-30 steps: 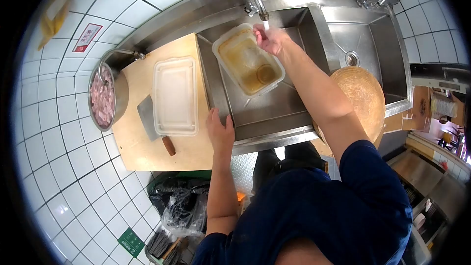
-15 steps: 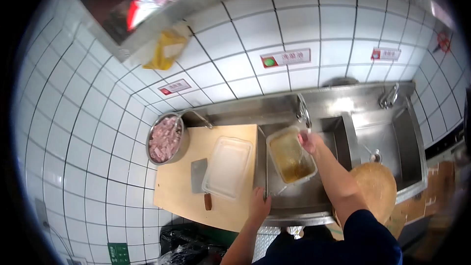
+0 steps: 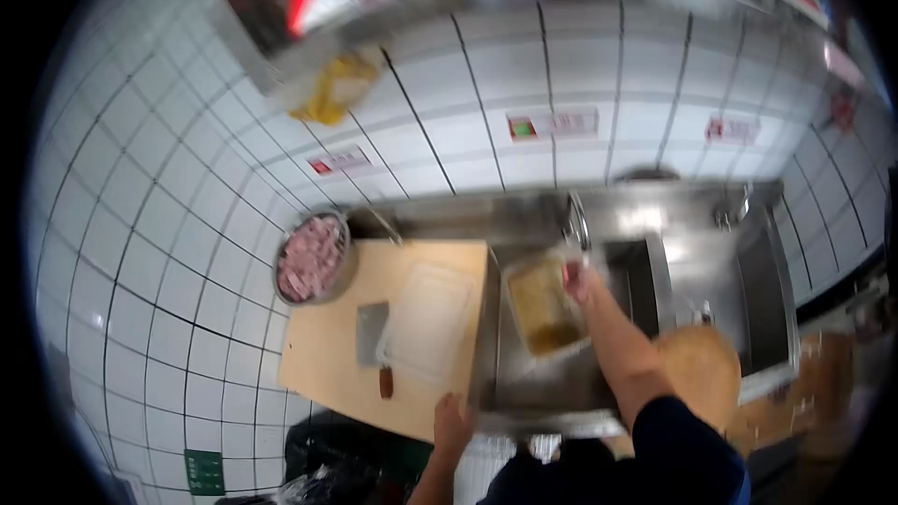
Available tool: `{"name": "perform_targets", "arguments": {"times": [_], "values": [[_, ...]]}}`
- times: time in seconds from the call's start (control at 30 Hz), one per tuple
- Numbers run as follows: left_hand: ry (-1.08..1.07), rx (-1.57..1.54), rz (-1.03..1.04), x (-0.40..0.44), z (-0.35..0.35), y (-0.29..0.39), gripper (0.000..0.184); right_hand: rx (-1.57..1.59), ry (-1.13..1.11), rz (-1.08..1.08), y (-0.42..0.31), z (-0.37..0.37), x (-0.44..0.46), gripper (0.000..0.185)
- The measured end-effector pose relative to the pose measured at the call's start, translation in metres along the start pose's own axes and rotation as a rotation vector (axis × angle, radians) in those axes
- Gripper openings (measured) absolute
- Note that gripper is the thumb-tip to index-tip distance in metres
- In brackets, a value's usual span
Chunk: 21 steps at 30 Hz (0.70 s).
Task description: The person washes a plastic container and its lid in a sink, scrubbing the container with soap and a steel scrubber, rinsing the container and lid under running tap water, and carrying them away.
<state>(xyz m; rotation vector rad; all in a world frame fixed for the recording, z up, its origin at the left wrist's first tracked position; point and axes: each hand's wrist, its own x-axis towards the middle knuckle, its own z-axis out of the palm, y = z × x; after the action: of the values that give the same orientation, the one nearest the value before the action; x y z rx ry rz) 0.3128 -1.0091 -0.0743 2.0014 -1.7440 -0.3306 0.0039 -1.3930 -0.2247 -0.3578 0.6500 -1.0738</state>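
Note:
My right hand (image 3: 578, 281) is at the upper right edge of a plastic container (image 3: 543, 307) in the sink, under the faucet (image 3: 578, 222). Its fingers are blurred, so their grip is unclear. Murky yellowish liquid lies in the container. My left hand (image 3: 453, 421) rests at the front right edge of the wooden board (image 3: 327, 355), its fingers blurred and nothing visible in it. On the board lie a translucent lid (image 3: 428, 321) and a cleaver (image 3: 372, 334) with a brown handle. A metal bowl of pink meat pieces (image 3: 311, 260) stands at the board's back left corner.
A round wooden block (image 3: 699, 374) sits over the divider between the sink and a second basin (image 3: 716, 271) on the right. Black bags (image 3: 327, 454) lie below the board. A metal shelf (image 3: 561, 0) runs above the tiled wall.
The view has tilted up towards the wall and blurred. My left hand has moved back from the sink's edge towards the board's front corner. My right hand remains at the container.

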Motion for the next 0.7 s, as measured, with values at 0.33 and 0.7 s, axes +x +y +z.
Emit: {"name": "perform_targets", "arguments": {"times": [0.33, 0.7], "values": [[-0.095, -0.049, -0.153, -0.032, -0.001, -0.014, 0.04, 0.31, 0.499, -0.009, -0.007, 0.042, -0.021, 0.016], [-0.111, -0.112, -0.208, -0.03, 0.008, -0.018, 0.038, 0.292, 0.311, 0.002, -0.066, 0.046, 0.023, 0.04]]}}
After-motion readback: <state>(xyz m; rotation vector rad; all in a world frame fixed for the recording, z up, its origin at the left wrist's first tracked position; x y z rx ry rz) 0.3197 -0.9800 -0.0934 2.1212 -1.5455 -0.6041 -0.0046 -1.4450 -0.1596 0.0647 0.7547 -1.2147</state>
